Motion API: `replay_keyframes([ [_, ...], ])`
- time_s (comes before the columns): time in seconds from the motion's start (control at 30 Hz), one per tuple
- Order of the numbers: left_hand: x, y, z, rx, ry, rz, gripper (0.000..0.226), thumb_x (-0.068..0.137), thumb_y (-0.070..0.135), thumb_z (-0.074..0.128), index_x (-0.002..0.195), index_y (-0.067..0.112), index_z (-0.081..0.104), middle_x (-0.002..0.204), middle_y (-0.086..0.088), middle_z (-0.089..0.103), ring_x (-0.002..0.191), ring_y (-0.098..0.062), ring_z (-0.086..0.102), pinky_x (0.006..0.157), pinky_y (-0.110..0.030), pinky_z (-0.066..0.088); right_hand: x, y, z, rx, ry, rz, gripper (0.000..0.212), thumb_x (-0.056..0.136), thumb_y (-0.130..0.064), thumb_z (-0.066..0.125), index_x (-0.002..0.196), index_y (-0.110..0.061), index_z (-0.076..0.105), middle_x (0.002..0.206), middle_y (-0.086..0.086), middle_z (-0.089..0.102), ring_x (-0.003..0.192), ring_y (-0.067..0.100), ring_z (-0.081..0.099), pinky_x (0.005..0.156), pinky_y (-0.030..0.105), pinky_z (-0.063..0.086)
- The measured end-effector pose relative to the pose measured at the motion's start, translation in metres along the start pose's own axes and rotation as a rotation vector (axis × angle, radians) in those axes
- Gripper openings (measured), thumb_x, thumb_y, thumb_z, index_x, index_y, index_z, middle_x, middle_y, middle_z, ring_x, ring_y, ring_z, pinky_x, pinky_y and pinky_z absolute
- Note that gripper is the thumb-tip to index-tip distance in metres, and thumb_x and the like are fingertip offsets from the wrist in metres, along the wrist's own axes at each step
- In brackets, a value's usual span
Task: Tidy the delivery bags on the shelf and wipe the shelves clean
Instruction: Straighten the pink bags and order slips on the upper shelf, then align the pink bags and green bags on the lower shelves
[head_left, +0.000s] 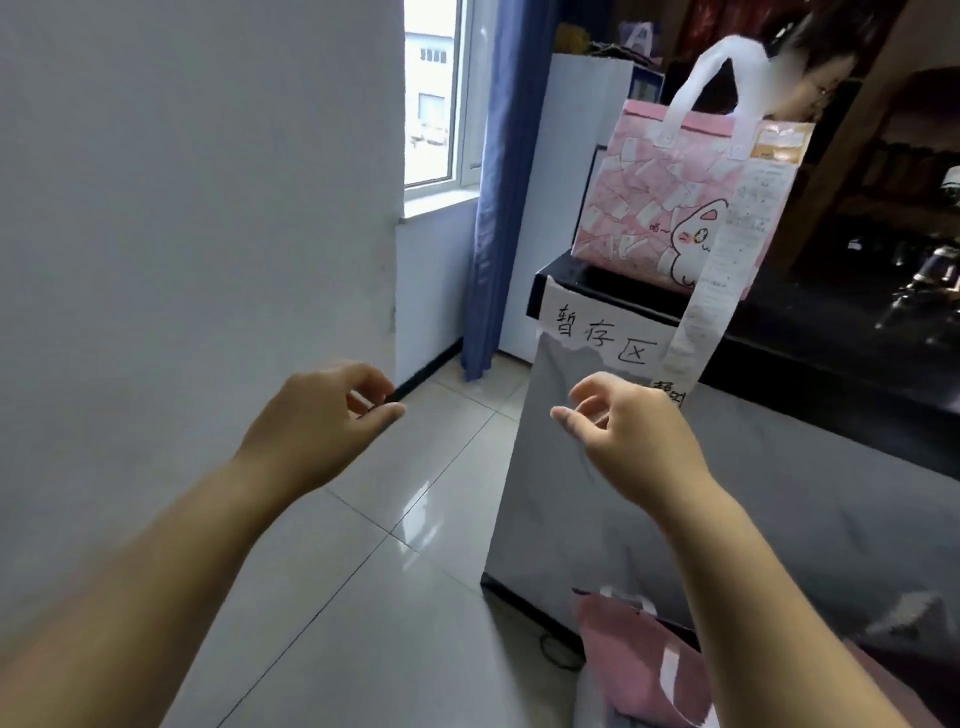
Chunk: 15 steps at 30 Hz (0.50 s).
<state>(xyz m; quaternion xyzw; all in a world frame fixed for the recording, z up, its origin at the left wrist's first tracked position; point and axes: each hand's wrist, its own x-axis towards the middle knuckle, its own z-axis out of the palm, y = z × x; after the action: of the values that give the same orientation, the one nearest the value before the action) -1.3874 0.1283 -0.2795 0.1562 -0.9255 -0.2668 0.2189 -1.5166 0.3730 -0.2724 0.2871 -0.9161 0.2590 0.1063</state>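
Left hand (322, 421) and right hand (631, 441): raised side by side, apart, fingers loosely curled. Neither holds anything.

Just beyond the right fingertips is the grey marbled end panel (561, 499) of a counter. A torn white paper sign with handwritten black characters (597, 338) is stuck at its top. A long white printed receipt (706, 306) hangs past the sign; its lower end is just above the right knuckles.

The receipt hangs down from a pink cat-print delivery bag with white loop handles (670, 208). The bag stands upright above and beyond the right hand, at the end of the glossy black countertop (810, 332).

Below the right forearm is a second pink bag with a white strap (628, 660), low by the panel's base and partly hidden.

Under both hands: glossy pale floor tiles (405, 545).

Left of the left hand: plain white wall (182, 208).

Beyond, between the hands: window (441, 104), blue curtain (493, 208), tall white cabinet (566, 182).
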Motion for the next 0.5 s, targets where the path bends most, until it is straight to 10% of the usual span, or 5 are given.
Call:
replay_keyframes([
  [0.5, -0.289, 0.013, -0.084, 0.112, 0.359, -0.474, 0.01, 0.079, 0.039, 0.069, 0.083, 0.031, 0.064, 0.077, 0.02, 0.06, 0.069, 0.006, 0.058, 0.058, -0.016, 0.044, -0.131, -0.129, 0.025, 0.29, -0.349, -0.529, 0.027, 0.083, -0.052, 0.059, 0.1, -0.032, 0.06, 0.078, -0.019, 0.06, 0.077, 0.004, 0.06, 0.065, 0.025, 0.048],
])
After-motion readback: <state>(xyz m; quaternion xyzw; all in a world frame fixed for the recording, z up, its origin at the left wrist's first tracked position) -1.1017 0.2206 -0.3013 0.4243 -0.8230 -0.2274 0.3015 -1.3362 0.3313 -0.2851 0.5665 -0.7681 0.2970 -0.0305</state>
